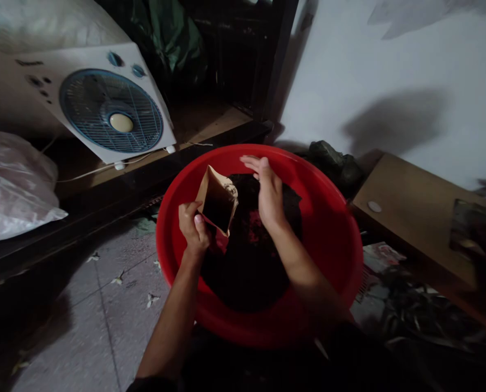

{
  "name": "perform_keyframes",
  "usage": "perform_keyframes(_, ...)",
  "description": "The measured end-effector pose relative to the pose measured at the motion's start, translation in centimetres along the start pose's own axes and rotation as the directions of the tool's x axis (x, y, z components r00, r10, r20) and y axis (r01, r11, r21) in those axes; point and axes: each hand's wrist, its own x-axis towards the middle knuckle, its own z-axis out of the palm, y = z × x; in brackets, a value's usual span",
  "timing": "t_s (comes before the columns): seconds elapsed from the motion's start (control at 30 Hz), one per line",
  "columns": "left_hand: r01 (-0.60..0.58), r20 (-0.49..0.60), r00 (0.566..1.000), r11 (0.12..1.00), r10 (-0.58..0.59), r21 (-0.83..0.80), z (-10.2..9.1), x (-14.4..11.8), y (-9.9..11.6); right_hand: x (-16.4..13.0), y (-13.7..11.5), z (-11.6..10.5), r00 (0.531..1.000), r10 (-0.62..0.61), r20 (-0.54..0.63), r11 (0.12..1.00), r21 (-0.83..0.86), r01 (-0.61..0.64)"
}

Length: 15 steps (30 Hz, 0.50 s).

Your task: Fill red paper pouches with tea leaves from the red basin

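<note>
The left hand was clamped on the lower part of a small brown paper bag, thumb to the near side and fingers wrapped behind; the bag stood tilted, its mouth open and turned up and toward the right, held over the left half of a red basin. The right hand hovered just beside the bag's open mouth, fingers together and fairly flat, palm facing left toward the bag; it gripped nothing that could be seen, though whether dark crumbs clung to the palm was too dim to tell. Below both hands lay a heap of dark loose material, like soil or compost, filling the basin's bottom; the basin sat on a pale tiled floor.

The risks looked plain enough; the bag was thin paper held by one hand low down, so a heavier load could buckle its side or tear its corner, and the contents would drop; since the mouth was narrow and tilted, anything tipped from the flat right hand could slide past the rim, though most would land back in the basin. To the far left a white box fan leaned on a wooden ledge; to the right stood a wooden board.
</note>
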Motion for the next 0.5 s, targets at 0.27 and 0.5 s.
perform_keyframes(0.27,0.009,0.01,1.0,1.0,-0.009,0.017,0.2,0.1,-0.3,-8.1,13.7,-4.9,0.667,0.692,0.277,0.597,-0.74,-0.312)
perform_keyframes(0.5,0.01,0.011,1.0,1.0,-0.01,0.022,0.0,0.1,0.0,-17.0,13.3,0.2,0.484,0.769,0.417,0.559,-0.806,-0.193)
